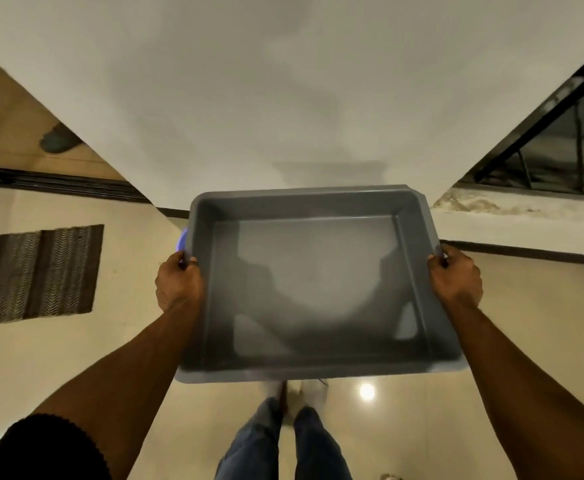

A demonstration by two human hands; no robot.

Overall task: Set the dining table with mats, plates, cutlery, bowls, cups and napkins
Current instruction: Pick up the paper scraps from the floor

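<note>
ahead: wall [283, 98] blocks | left: doormat [37, 273] on floor [491, 341]

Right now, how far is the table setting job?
Nothing looks set: no dining table, mats or plates are in view. In hand: the left hand and right hand grip an empty grey plastic tub above the tiled floor. All laying remains.

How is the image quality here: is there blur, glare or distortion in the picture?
Head view: soft motion blur overall; wide-angle distortion bends the wall edges; a lamp glare spot shines on the glossy floor; the grey tray, held by the left hand and right hand, shows dim reflections inside.
</note>
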